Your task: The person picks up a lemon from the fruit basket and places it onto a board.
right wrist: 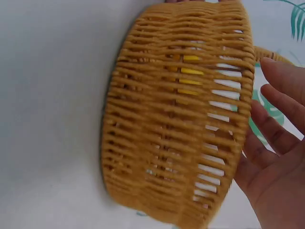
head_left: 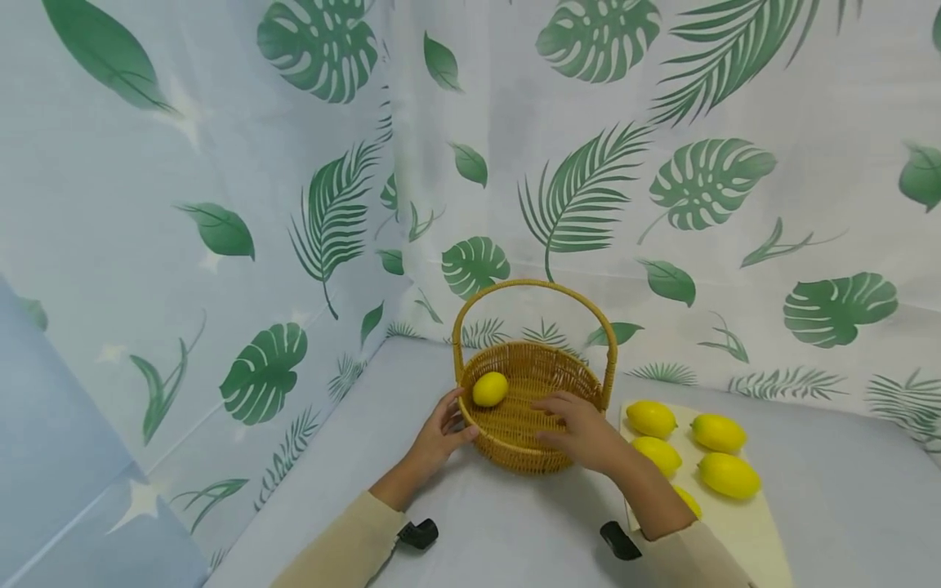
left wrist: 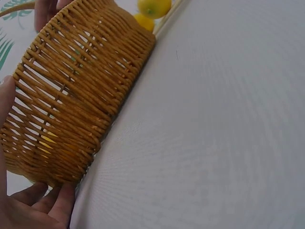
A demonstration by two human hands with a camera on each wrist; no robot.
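Observation:
A round wicker basket [head_left: 525, 461] with a tall arched handle stands on the table, and one lemon [head_left: 490, 389] lies inside at its left. My left hand [head_left: 439, 437] grips the basket's left side, thumb at the rim and fingers against the outer wall; the left wrist view shows those fingers [left wrist: 59, 202] low on the weave. Over the right part of the basket's opening reaches my right hand [head_left: 584, 429], its fingers spread and loosely bent. Nothing shows between them in the right wrist view, where the hand [right wrist: 281, 152] is just beyond the rim.
To the right of the basket, several lemons [head_left: 728, 475] lie on a pale yellow board [head_left: 750, 539], partly behind my right forearm. White curtains [head_left: 500, 204] with green leaf prints hang behind and at the left. The table [head_left: 485, 539] has a grey-white cover.

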